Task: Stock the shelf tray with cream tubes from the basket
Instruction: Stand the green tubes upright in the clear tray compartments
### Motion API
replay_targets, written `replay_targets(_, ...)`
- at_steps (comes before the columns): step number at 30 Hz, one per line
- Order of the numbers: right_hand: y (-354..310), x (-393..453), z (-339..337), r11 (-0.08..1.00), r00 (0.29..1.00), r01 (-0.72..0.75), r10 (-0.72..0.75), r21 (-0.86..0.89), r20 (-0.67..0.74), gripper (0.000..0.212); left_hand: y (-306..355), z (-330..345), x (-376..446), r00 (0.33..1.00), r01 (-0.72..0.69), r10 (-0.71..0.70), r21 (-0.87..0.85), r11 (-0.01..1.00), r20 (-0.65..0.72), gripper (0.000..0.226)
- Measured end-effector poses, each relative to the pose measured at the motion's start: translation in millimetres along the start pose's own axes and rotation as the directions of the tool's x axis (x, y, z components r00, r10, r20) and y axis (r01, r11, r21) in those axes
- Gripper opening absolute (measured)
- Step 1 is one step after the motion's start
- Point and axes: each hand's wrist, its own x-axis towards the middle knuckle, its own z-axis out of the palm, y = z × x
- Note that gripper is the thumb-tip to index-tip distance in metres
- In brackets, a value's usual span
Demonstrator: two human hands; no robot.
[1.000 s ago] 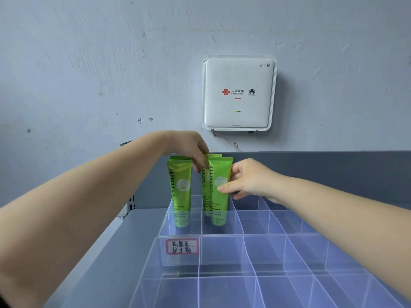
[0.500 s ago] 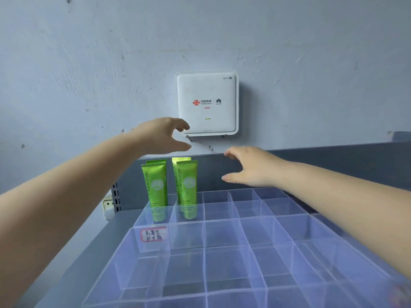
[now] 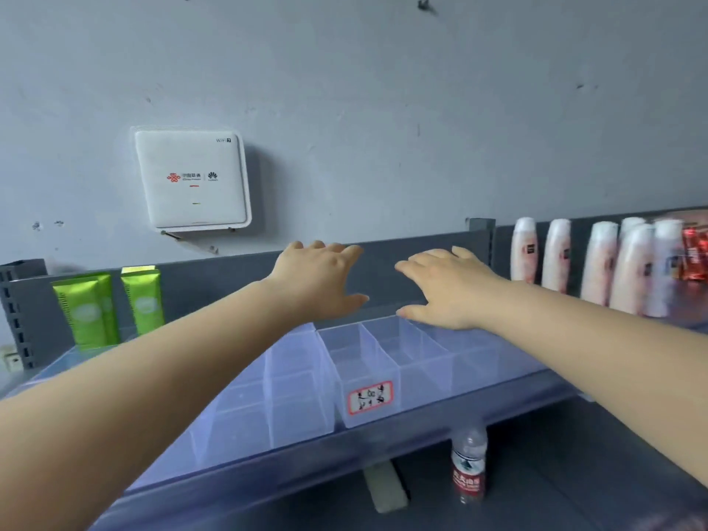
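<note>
Green cream tubes (image 3: 88, 310) stand upright at the far left back of the clear divided shelf tray (image 3: 291, 381), with another green tube (image 3: 143, 300) beside them. My left hand (image 3: 322, 275) hovers open above the tray's back middle, fingers spread, holding nothing. My right hand (image 3: 448, 287) is open too, palm down, just right of it over a second clear tray (image 3: 383, 362) that carries a red-bordered label (image 3: 369, 397). Both hands are well right of the tubes. The basket is out of view.
White bottles (image 3: 597, 262) line the shelf at the right, with a red packet (image 3: 695, 254) beyond them. A white router box (image 3: 191, 180) hangs on the grey wall. A water bottle (image 3: 469, 465) stands on the lower shelf. A grey back rail (image 3: 230, 270) runs behind the trays.
Both hands let go of the green tubes and swung right with fingers spread. The view turned right, so the tubes now sit at the far left and the white bottles appeared.
</note>
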Motion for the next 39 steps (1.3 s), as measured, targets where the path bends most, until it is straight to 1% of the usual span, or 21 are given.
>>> replay_targets(4, 63.5, -59.4, 9.4, 0.994, 0.994, -0.105, 0.106, -0.018, 0.016, 0.071, 81.7, -8.8, 20.1, 0.993, -0.117, 0.116, -0.048, 0.992, -0.020, 0.071)
replay_targets(7, 109.4, -108.5, 16.6, 0.978, 0.978, -0.207, 0.208, -0.030, 0.031, 0.071, 146.8, -14.5, 34.7, 0.980, -0.197, 0.192, -0.095, 0.976, -0.059, 0.069)
replay_targets(12, 178.2, -191.9, 26.6, 0.927, 0.930, -0.349, 0.360, -0.135, 0.074, 0.069, 259.7, -20.2, 52.9, 0.938, -0.340, 0.319, -0.171, 0.925, -0.138, 0.067)
replay_targets(15, 213.4, -241.7, 33.5, 0.879, 0.875, -0.445, 0.467, -0.169, 0.126, 0.073, 323.5, -23.3, 58.2, 0.902, -0.427, 0.397, -0.212, 0.879, -0.172, 0.067)
replay_targets(19, 248.6, -301.9, 46.2, 0.814, 0.800, -0.546, 0.577, -0.199, 0.165, 0.074, 398.7, -25.1, 61.1, 0.851, -0.525, 0.493, -0.249, 0.814, -0.182, 0.066)
replay_targets(23, 269.2, -354.2, 64.1, 0.757, 0.735, -0.616, 0.652, -0.218, 0.186, 0.070, 463.4, -18.3, 58.4, 0.792, -0.611, 0.582, -0.271, 0.744, -0.186, 0.066)
replay_targets(27, 284.0, -396.0, 89.0, 0.709, 0.670, -0.664, 0.705, -0.237, 0.232, 0.070, 519.7, -1.1, 52.9, 0.725, -0.682, 0.671, -0.294, 0.670, -0.155, 0.067)
replay_targets(32, 302.8, -427.9, 137.4, 0.639, 0.544, -0.733, 0.756, -0.233, 0.365, 0.072, 578.9, 36.5, 55.2, 0.642, -0.745, 0.756, -0.340, 0.574, -0.131, 0.066)
replay_targets(36, 312.5, -445.7, 187.4, 0.593, 0.467, -0.780, 0.765, -0.202, 0.443, 0.072, 617.6, 80.5, 56.4, 0.566, -0.785, 0.820, -0.362, 0.503, -0.088, 0.062)
replay_targets(39, 315.2, -458.4, 231.5, 0.549, 0.407, -0.813, 0.772, -0.192, 0.488, 0.072, 644.6, 117.7, 58.9, 0.521, -0.793, 0.853, -0.390, 0.468, -0.035, 0.064)
